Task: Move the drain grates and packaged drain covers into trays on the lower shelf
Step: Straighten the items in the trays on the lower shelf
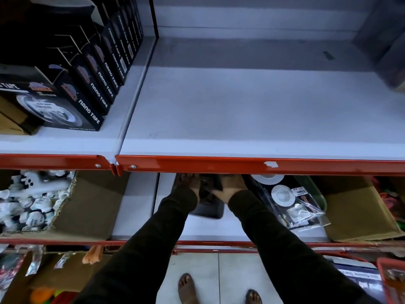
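Observation:
Both my arms in dark sleeves reach under the red front edge of the upper shelf into the lower shelf. My left hand (189,183) and my right hand (231,185) close together around dark drain grates (208,186) over a dark tray (208,210); the fingertips are hidden by the shelf edge. To the right, a green-rimmed tray (318,195) holds clear-bagged packaged drain covers (285,197) with white round discs.
The upper white shelf (252,115) is bare in the middle, with black nano tape boxes (92,84) at its left. On the lower shelf, a cardboard box of white pipe fittings (32,198) stands left and another cardboard box (355,207) right.

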